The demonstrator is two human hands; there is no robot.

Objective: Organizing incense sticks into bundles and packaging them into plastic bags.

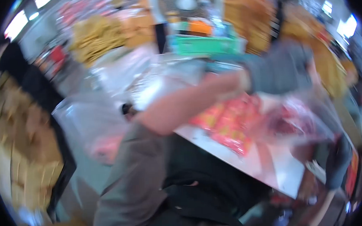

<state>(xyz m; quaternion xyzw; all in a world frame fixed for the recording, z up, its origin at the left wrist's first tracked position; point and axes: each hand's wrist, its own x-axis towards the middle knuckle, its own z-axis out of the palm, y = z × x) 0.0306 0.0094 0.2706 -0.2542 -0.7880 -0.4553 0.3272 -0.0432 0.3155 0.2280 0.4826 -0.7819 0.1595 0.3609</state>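
My left hand (280,69), in a grey glove, reaches across to the right above the white table. It is blurred by motion, and its fingers look curled at the top of a clear plastic bag (292,120) with red and pink contents. Lower down at the right, my right hand (337,163), in a dark grey glove, is at the bag's lower right corner, where the film looks drawn toward it. Its fingers are smeared and partly hidden. Several red and yellow packets (228,124) lie in a pile on the white table (251,160), left of the bag.
A green crate (204,44) with small items stands at the back before a fan (186,3). Yellow-orange sacks (96,39) are stacked behind. A translucent bag (87,123) sits left of my left forearm. At far left is a large open carton (24,153).
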